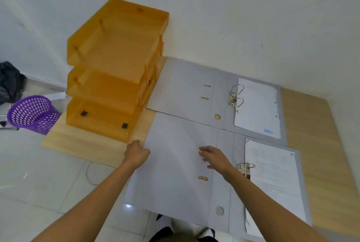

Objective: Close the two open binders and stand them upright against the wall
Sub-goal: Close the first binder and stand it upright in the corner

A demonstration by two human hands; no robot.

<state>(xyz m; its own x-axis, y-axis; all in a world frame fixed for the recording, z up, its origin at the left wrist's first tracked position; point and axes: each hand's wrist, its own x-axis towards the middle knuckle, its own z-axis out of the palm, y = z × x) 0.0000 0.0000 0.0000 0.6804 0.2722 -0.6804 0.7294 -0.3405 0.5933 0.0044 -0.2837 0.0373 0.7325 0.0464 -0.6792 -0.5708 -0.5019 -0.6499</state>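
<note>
Two grey lever-arch binders lie open and flat on a wooden board on the floor. The far binder [187, 88] lies near the white wall [233, 17], with white paper on its right half beside the metal rings. The near binder [175, 173] overlaps the far one's front edge and also holds paper on the right. My left hand [136, 154] grips the left edge of the near binder's open cover. Above that cover, fingers spread, my right hand [214, 157] holds nothing; its wrist partly hides the near binder's rings.
An orange three-tier letter tray [115, 70] stands left of the binders against the wall. A purple mesh basket [33, 114] and a dark bag [9, 82] sit further left on the tiled floor. Bare wooden board [311, 125] shows right of the binders.
</note>
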